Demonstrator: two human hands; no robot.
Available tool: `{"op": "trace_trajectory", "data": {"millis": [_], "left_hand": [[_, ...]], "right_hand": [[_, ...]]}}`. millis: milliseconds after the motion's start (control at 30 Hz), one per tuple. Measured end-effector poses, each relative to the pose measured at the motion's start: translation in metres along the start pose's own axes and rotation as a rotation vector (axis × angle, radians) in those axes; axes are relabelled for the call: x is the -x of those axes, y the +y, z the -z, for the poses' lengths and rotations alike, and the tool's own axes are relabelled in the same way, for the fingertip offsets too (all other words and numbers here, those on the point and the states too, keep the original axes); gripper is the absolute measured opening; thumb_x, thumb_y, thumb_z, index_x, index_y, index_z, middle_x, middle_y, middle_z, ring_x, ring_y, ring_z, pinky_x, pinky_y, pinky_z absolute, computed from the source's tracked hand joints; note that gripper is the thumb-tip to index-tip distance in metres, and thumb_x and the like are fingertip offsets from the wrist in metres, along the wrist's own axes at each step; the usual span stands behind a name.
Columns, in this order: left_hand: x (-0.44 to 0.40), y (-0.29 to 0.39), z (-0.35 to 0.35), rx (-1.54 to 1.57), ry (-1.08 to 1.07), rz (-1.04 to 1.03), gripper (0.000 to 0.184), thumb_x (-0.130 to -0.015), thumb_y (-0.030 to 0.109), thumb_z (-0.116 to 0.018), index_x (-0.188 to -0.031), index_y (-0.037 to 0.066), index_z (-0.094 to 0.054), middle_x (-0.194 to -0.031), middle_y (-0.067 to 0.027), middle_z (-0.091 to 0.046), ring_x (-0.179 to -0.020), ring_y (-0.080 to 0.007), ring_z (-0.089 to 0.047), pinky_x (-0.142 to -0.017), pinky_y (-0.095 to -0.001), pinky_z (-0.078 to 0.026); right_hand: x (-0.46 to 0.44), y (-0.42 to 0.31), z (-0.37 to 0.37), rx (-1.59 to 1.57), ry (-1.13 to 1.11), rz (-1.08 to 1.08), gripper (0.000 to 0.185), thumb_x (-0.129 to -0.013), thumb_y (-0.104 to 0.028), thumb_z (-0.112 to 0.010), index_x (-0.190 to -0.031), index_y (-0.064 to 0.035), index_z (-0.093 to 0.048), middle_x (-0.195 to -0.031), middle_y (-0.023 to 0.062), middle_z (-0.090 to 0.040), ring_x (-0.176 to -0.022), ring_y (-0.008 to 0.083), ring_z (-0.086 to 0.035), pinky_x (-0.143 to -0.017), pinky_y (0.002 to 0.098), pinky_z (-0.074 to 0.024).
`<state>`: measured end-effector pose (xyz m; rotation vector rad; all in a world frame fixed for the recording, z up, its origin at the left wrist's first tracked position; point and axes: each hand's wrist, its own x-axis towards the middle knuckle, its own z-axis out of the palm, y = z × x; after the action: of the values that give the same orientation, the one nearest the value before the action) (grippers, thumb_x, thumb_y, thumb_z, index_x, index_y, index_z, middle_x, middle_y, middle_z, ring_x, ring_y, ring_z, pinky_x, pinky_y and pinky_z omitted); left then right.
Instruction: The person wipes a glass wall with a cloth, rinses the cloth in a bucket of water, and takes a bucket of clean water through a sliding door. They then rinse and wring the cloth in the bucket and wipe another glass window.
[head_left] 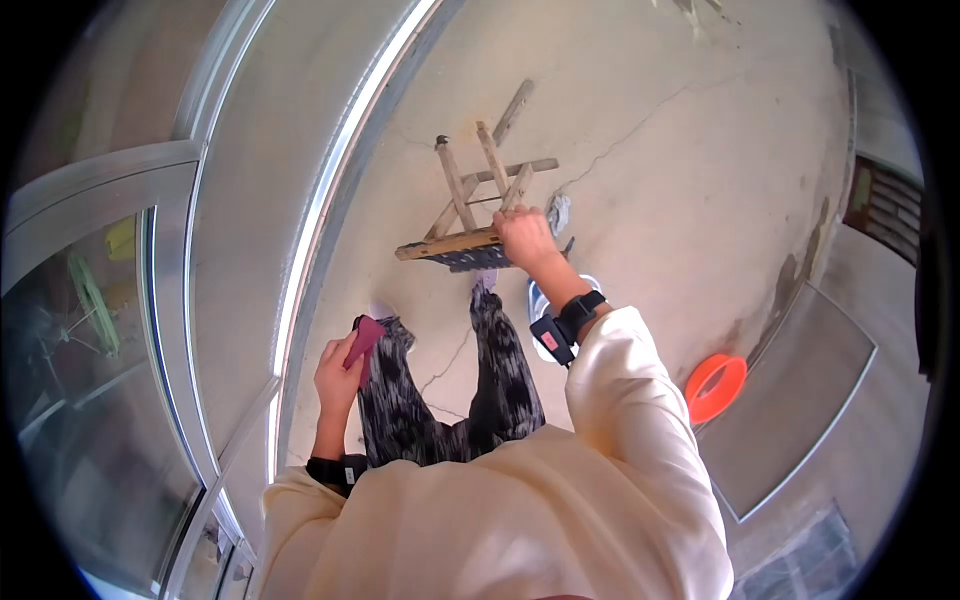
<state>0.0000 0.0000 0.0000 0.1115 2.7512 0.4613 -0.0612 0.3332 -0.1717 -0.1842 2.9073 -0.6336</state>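
Note:
My right hand [527,237] is closed around the edge of a small wooden folding stool [468,205]. The stool is tipped on its side, legs pointing away from me, its dark woven seat [465,257] facing my feet. In my left hand [338,372], beside my left leg, is a folded dark-red cloth [365,342]; the fingers are wrapped on it. Black bands sit on both wrists, and the right one carries a small box.
Behind my right forearm a blue-and-white basin [540,300] is partly hidden. A grey rag [559,214] lies by the stool. An orange basin [716,388] stands at right near a framed panel [790,400]. Glass doors with a metal frame [190,250] run along the left.

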Motion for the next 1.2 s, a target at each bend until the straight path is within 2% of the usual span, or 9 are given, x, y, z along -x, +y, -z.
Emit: {"op": "trace_trajectory", "data": {"millis": [100,133,167,200,433,567,633,967,1200], "left_hand": [[-0.006,0.005,0.002,0.163,-0.066,0.03,0.037,-0.073,0.006,-0.061,-0.11,0.01,-0.059,-0.092,-0.0075,-0.058,-0.083,-0.0243,-0.058,-0.075,-0.0291,-0.046],[-0.054,-0.025,-0.033,0.274,-0.012,-0.002,0.037,-0.073,0.006,-0.061,-0.11,0.01,-0.059,-0.091,-0.0077,-0.058,-0.083,-0.0244,-0.058,-0.074,-0.0293,-0.046],[-0.049,-0.052,-0.009,0.247,-0.012,0.027,0.036,-0.073,0.006,-0.061,-0.11,0.01,-0.059,-0.09,-0.0078,-0.058,-0.082,-0.0245,-0.058,-0.074,-0.0295,-0.046],[-0.037,-0.073,0.092,0.089,0.031,0.062,0.036,-0.073,0.006,-0.061,-0.11,0.01,-0.059,-0.09,-0.0078,-0.058,-0.082,-0.0245,-0.058,-0.074,-0.0295,-0.046],[-0.181,-0.152,0.038,0.295,-0.189,0.156,0.037,-0.074,0.008,-0.061,-0.111,0.008,-0.058,-0.091,-0.0085,-0.058,-0.084,-0.0251,-0.059,-0.075,-0.0303,-0.046],[-0.269,-0.163,0.014,0.339,-0.193,0.111,0.036,-0.075,0.009,-0.061,-0.111,0.008,-0.058,-0.091,-0.0099,-0.058,-0.083,-0.026,-0.059,-0.074,-0.0309,-0.046],[-0.302,-0.164,0.002,0.338,-0.195,0.086,0.036,-0.075,0.009,-0.061,-0.111,0.008,-0.058,-0.09,-0.0101,-0.058,-0.083,-0.0263,-0.059,-0.073,-0.0311,-0.046],[-0.377,-0.136,-0.094,0.401,-0.162,0.082,0.038,-0.075,0.008,-0.062,-0.113,0.009,-0.058,-0.091,-0.0096,-0.058,-0.081,-0.0249,-0.059,-0.072,-0.0305,-0.046],[-0.409,-0.103,-0.094,0.334,-0.155,0.121,0.037,-0.077,0.012,-0.062,-0.113,0.012,-0.058,-0.09,-0.0084,-0.058,-0.082,-0.0241,-0.059,-0.073,-0.0296,-0.046]], "right_hand": [[0.038,0.035,0.037,0.143,-0.216,-0.169,0.011,-0.067,-0.007,-0.057,-0.078,-0.0087,-0.059,-0.076,0.0069,-0.064,-0.081,0.0225,-0.06,-0.069,0.037,-0.0457],[0.002,0.059,0.032,0.292,-0.184,-0.178,0.01,-0.067,-0.007,-0.057,-0.076,-0.0088,-0.06,-0.075,0.0074,-0.064,-0.081,0.0228,-0.061,-0.068,0.037,-0.0459],[0.005,0.041,0.009,0.285,-0.194,-0.179,0.008,-0.067,-0.007,-0.057,-0.075,-0.009,-0.06,-0.075,0.0079,-0.064,-0.08,0.0231,-0.061,-0.067,0.0369,-0.0462],[-0.023,-0.023,-0.006,0.118,-0.196,-0.173,0.01,-0.067,-0.006,-0.056,-0.075,-0.0094,-0.061,-0.075,0.0092,-0.063,-0.079,0.0247,-0.061,-0.068,0.0382,-0.0463],[-0.01,0.036,-0.036,0.249,-0.723,-0.584,0.016,-0.067,-0.01,-0.06,-0.082,-0.0132,-0.066,-0.081,0.0105,-0.064,-0.086,0.0271,-0.061,-0.074,0.0383,-0.0474],[-0.017,0.074,-0.035,0.285,-0.665,-0.681,0.01,-0.066,-0.01,-0.06,-0.074,-0.0109,-0.067,-0.078,0.0118,-0.065,-0.081,0.028,-0.063,-0.072,0.0372,-0.0486],[-0.016,0.091,-0.036,0.314,-0.788,-0.882,0.02,-0.068,-0.016,-0.061,-0.087,-0.0173,-0.066,-0.089,0.0099,-0.064,-0.089,0.0273,-0.061,-0.076,0.0387,-0.0478],[0.001,0.16,-0.019,0.113,-0.752,-1.27,0.036,-0.068,-0.022,-0.063,-0.104,-0.0212,-0.062,-0.102,0.0068,-0.062,-0.098,0.0249,-0.058,-0.084,0.0361,-0.0466],[0.018,0.175,-0.03,0.062,-0.761,-1.26,0.05,-0.062,-0.025,-0.068,-0.111,-0.0231,-0.059,-0.101,0.0075,-0.063,-0.095,0.0265,-0.059,-0.081,0.037,-0.0482]]}}
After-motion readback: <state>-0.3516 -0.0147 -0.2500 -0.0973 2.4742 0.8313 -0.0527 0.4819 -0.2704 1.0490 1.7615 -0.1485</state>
